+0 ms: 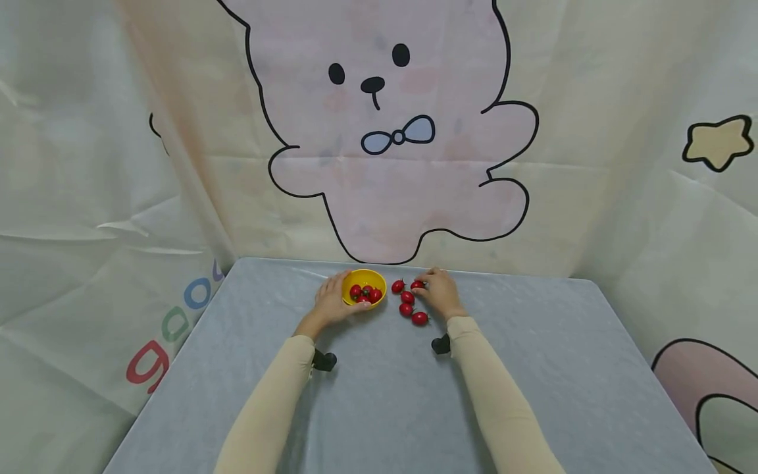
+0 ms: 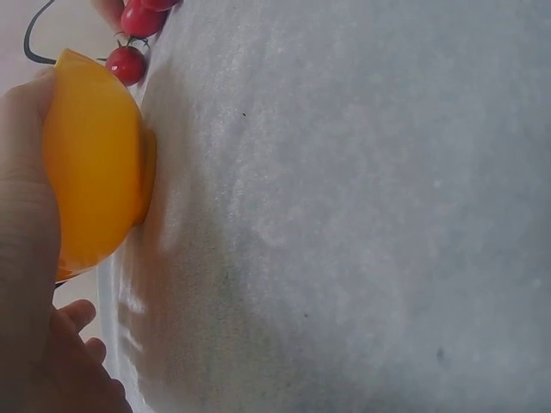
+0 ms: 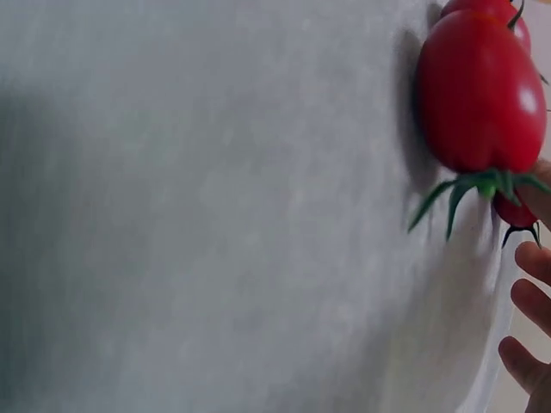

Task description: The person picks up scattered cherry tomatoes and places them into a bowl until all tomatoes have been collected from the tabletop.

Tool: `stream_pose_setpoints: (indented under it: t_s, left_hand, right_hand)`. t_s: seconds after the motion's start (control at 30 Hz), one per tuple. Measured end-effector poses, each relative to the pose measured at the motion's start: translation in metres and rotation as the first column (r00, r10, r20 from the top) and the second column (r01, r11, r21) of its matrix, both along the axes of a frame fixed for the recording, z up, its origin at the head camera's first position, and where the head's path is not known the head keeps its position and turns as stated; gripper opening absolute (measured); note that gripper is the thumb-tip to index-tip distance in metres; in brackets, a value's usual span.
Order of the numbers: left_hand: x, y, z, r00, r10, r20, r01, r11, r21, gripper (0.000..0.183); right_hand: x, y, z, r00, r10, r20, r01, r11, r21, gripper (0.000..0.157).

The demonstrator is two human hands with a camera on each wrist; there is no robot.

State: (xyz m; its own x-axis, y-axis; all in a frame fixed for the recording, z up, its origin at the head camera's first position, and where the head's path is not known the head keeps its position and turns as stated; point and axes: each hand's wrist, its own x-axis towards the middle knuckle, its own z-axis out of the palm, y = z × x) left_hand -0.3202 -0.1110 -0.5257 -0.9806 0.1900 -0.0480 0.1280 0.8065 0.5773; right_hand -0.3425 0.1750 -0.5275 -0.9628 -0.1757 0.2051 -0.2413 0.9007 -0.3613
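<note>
Left hand (image 1: 333,301) cups the left side of the yellow bowl (image 1: 364,288), fingers curled round its outer wall; the left wrist view shows the palm flat against the bowl's side and the bowl's base on the grey surface (image 1: 385,395). The bowl sits near the far edge of the surface, about midway along it. Inside the bowl: several red cherry tomatoes (image 1: 365,293), some with green stems, bunched together.

Right hand (image 1: 437,291) is just right of the bowl, also near the far edge, fingers bent down over a cherry tomato (image 1: 417,285). It touches that tomato; whether it pinches it or only rests on it cannot be told from the head view. In the right wrist view the fingertips (image 3: 535,301) show curled at the right edge, beside a big red tomato with a green stem (image 3: 482,95) lying on the surface, not clearly held.

Loose tomatoes on the surface between bowl and right hand: one close to the bowl's right rim (image 1: 397,286), one at the middle (image 1: 407,297), one below that (image 1: 405,309), and one nearest the person (image 1: 419,318), just beside the right wrist. All apart from the bowl.

Both arms in beige sleeves (image 1: 278,395). A cloth backdrop with a cartoon bear (image 1: 391,131) hangs behind the far edge.
</note>
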Motion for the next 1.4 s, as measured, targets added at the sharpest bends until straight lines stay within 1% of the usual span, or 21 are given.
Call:
stream_pose_setpoints:
  t_s: [0.1, 0.27, 0.43, 0.63, 0.77, 0.93, 1.03, 1.17, 1.23, 1.4]
  left_hand:
    - [0.001, -0.001, -0.001, 1.000, 0.000, -0.005, 0.000, 1.000, 0.008, 0.102]
    - [-0.001, -0.003, -0.003, 1.000, -0.004, -0.005, 0.004, 1.000, 0.016, 0.103]
    - [-0.002, -0.006, -0.003, 1.000, -0.001, -0.009, 0.001, 1.000, 0.021, 0.104]
    - [-0.001, -0.007, 0.001, 1.000, 0.002, 0.014, -0.002, 1.000, 0.018, 0.104]
    - [-0.002, -0.006, 0.000, 1.000, -0.001, 0.008, 0.001, 1.000, 0.013, 0.104]
    - [-0.004, -0.003, -0.002, 1.000, -0.010, 0.008, 0.010, 1.000, 0.018, 0.104]
    - [-0.004, -0.002, -0.002, 1.000, -0.006, 0.008, 0.006, 1.000, 0.029, 0.103]
    - [-0.003, -0.001, -0.001, 1.000, -0.002, 0.007, 0.002, 1.000, 0.030, 0.102]
    - [-0.003, -0.002, -0.002, 1.000, -0.004, 0.007, 0.003, 1.000, 0.025, 0.101]
    - [-0.004, -0.002, -0.003, 1.000, 0.000, 0.008, 0.000, 1.000, 0.015, 0.101]
  right_hand:
    - [0.000, -0.003, 0.000, 1.000, -0.015, 0.024, 0.016, 0.999, -0.041, 0.034]
    - [-0.001, -0.005, -0.001, 0.998, -0.032, 0.059, 0.037, 0.996, -0.082, 0.036]
    - [-0.003, -0.007, -0.003, 0.995, -0.037, 0.090, 0.049, 0.990, -0.130, 0.038]
    - [-0.003, -0.009, -0.005, 0.997, -0.032, 0.077, 0.043, 0.988, -0.151, 0.038]
    - [-0.001, -0.008, -0.006, 0.997, -0.028, 0.076, 0.041, 0.983, -0.179, 0.037]
    - [-0.001, -0.003, -0.010, 0.994, -0.029, 0.101, 0.044, 0.987, -0.152, 0.036]
    - [-0.002, 0.000, -0.012, 0.995, -0.016, 0.102, 0.029, 0.991, -0.131, 0.040]
    - [-0.003, 0.004, -0.016, 0.996, -0.005, 0.092, 0.019, 0.988, -0.152, 0.046]
    - [-0.003, 0.004, -0.017, 0.995, -0.011, 0.095, 0.028, 0.984, -0.174, 0.047]
    - [-0.003, 0.005, -0.018, 0.997, -0.026, 0.079, 0.041, 0.982, -0.187, 0.045]
